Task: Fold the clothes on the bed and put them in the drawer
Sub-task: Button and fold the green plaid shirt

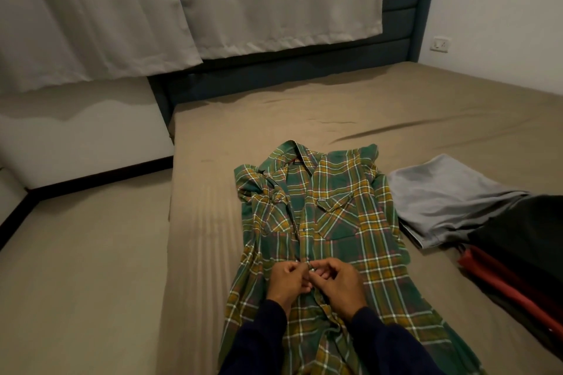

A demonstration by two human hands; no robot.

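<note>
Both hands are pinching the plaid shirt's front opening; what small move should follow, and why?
Probably finish fastening that button: the left hand and right hand pinch the two front edges of the plaid shirt together mid-placket, and the front below them looks open, so it isn't ready to fold.

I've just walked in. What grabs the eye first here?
The green and yellow plaid shirt spread front-up in the middle of the tan bed. The left hand and right hand meet low on its front, pinching the button strip. To the right lie a grey garment and dark and red clothes.
</note>
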